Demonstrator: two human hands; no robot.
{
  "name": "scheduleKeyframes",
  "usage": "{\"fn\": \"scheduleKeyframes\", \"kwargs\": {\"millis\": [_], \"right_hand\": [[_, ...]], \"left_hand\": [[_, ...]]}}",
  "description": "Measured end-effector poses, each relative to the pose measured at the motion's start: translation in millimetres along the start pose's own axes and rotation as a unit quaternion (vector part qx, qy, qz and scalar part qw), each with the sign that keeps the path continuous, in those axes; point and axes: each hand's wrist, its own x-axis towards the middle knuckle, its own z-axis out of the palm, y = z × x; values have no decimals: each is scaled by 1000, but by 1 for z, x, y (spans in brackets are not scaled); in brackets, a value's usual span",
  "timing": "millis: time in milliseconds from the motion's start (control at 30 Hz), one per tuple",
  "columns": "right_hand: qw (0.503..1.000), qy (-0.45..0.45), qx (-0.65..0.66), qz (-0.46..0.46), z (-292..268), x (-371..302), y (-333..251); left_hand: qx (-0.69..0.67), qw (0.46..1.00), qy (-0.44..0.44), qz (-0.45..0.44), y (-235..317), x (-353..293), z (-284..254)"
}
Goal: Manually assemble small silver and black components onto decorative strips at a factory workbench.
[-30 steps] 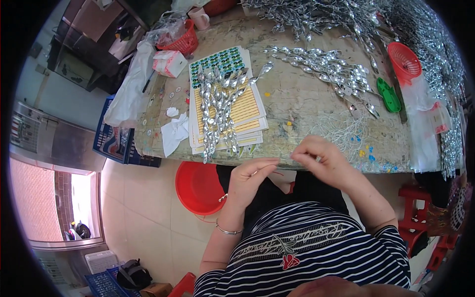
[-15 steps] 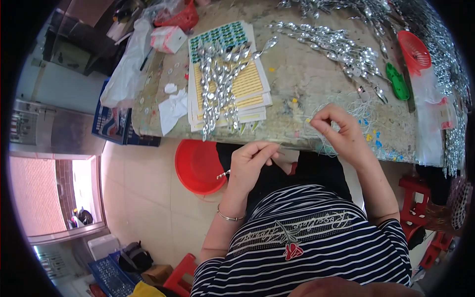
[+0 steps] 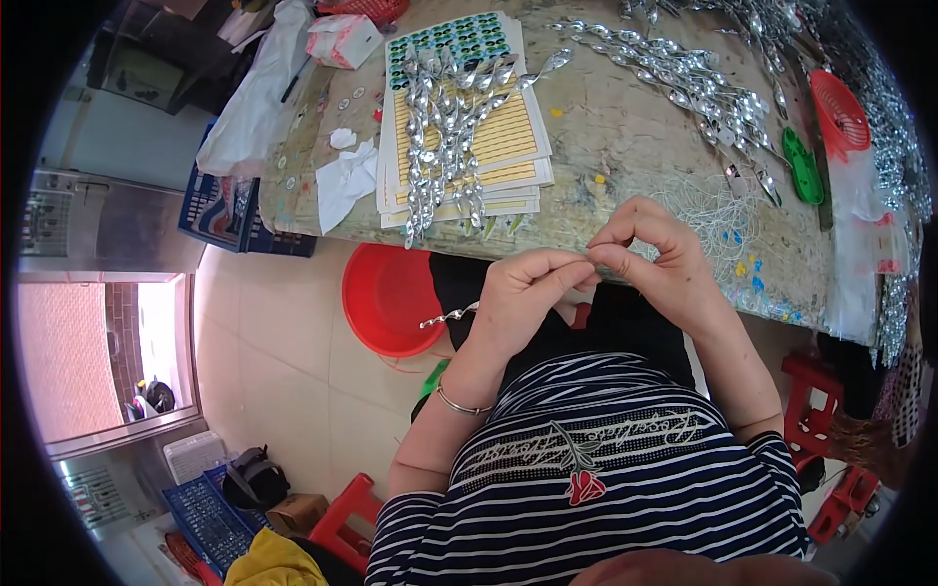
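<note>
My left hand (image 3: 526,298) is closed in a pinch just off the table's front edge. A twisted silver foil strip (image 3: 449,315) runs through it, its tail poking out on the wrist side. Thumb and forefinger of my right hand (image 3: 662,266) are pinched together against the left fingertips; whatever they grip is too small to make out. Beyond the right hand lies a loose tangle of white thread (image 3: 705,210). More twisted silver strips (image 3: 445,146) rest across a stack of printed sheets (image 3: 508,146) on the left part of the table.
Another bunch of silver strips (image 3: 674,78) lies farther back. A green dish (image 3: 802,168) and a red basket (image 3: 838,112) are at the right. Crumpled white tissue (image 3: 344,188) sits left of the sheets. Below the edge stands a red bucket (image 3: 376,303).
My right hand has come left and down from over the thread, and its fingertips now meet those of my left hand. The left hand has shifted slightly right and up with its strip.
</note>
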Motion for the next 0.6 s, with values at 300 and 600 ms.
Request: {"fn": "scheduleKeyframes", "kwargs": {"millis": [300,600], "right_hand": [[996,-1,64,57,3,1,9],[996,-28,59,67,9,5,9]], "left_hand": [[11,1000,-5,-26,-3,-2,-2],[0,1000,-25,-17,-5,-4,-1]]}}
